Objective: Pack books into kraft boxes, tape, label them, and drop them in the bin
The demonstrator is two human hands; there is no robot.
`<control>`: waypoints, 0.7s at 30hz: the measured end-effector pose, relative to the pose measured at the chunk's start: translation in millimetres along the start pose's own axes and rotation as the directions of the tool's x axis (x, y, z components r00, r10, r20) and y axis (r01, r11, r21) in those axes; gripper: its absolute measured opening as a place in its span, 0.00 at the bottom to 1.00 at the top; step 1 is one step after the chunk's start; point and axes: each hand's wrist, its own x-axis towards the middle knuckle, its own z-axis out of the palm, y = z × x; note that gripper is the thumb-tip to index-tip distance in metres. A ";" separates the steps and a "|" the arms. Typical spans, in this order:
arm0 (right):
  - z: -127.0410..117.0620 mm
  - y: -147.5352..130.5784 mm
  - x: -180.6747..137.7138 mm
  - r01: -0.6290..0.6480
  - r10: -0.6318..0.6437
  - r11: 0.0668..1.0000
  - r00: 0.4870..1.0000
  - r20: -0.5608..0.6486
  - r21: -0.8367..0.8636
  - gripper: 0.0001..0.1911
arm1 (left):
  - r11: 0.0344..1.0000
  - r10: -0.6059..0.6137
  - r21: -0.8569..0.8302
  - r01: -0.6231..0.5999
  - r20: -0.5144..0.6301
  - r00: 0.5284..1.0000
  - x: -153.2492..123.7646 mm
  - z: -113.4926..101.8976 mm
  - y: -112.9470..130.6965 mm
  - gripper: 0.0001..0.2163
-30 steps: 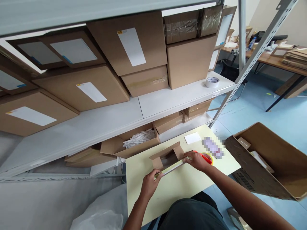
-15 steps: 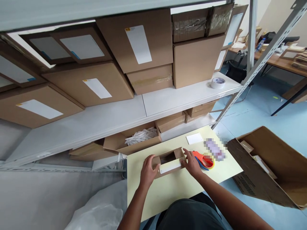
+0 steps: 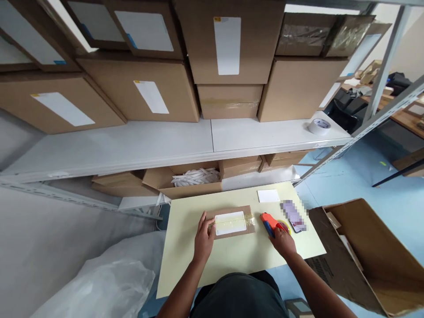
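A small flat cardboard box (image 3: pixel 232 222) with a white label and a strip of tape across its top lies on the pale yellow table (image 3: pixel 238 260). My left hand (image 3: pixel 205 236) rests against the box's left end, fingers bent onto it. My right hand (image 3: pixel 282 238) is closed around the handle of the orange tape dispenser (image 3: pixel 271 223), which sits on the table just right of the box.
A white card (image 3: pixel 268 195) and a blurred flat item (image 3: pixel 293 215) lie at the table's far right. An open carton (image 3: pixel 374 251) stands on the blue floor to the right. Shelves with large boxes (image 3: pixel 228 44) and a tape roll (image 3: pixel 319 126) rise behind. A plastic bag (image 3: pixel 99 287) lies at the lower left.
The box's flaps have gone from open to closed flat, with tape across the top. My right hand has left the box and taken hold of the tape dispenser. The camera has tilted and shifted.
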 end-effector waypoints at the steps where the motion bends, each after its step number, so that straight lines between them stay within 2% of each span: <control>1: 1.7 -2.6 2.1 0.003 -0.003 1.000 1.000 -0.004 -0.002 0.16 | 0.999 -0.017 -0.028 0.017 -0.010 1.000 0.8 1.3 0.3 0.12; 3: -1.5 -10.2 4.9 0.023 -0.022 1.000 0.999 -0.048 0.018 0.18 | 0.996 -0.046 -0.082 0.044 -0.022 0.999 2.1 4.0 -0.3 0.12; 5: -17.9 -19.6 5.7 0.084 -0.076 0.994 0.992 -0.105 0.074 0.18 | 0.988 -0.087 -0.133 0.081 -0.038 0.995 2.9 6.9 -2.1 0.11; 7: -49.0 -31.8 5.7 0.172 -0.151 0.971 0.980 -0.127 0.169 0.19 | 0.975 -0.140 -0.179 0.129 -0.050 0.989 3.1 9.7 -4.1 0.10; 9: -88.9 -50.0 7.4 0.256 -0.236 0.912 0.967 -0.101 0.321 0.18 | 0.963 -0.181 -0.213 0.165 -0.056 0.982 2.4 11.2 -5.4 0.10; 11: -126.5 -75.4 12.4 0.328 -0.353 0.816 0.935 -0.040 0.476 0.17 | 0.956 -0.193 -0.234 0.174 -0.059 0.979 0.8 11.1 -5.6 0.10; 13: -150.8 -105.9 20.6 0.351 -0.447 0.748 0.894 0.037 0.564 0.19 | 0.953 -0.187 -0.251 0.168 -0.057 0.981 -1.6 9.7 -5.2 0.10; 16: -154.7 -151.2 33.6 0.347 -0.540 0.737 0.818 0.198 0.580 0.21 | 0.941 -0.199 -0.287 0.177 -0.047 0.979 -5.0 6.8 -4.6 0.10; 19: -134.3 -182.7 41.3 0.384 -0.595 0.766 0.727 0.343 0.516 0.19 | 0.919 -0.228 -0.338 0.204 -0.033 0.973 -6.2 1.9 -4.4 0.11; 21: -120.5 -193.1 43.0 0.427 -0.613 0.773 0.694 0.378 0.469 0.17 | 0.912 -0.228 -0.356 0.204 -0.026 0.973 -7.3 -3.9 -3.8 0.11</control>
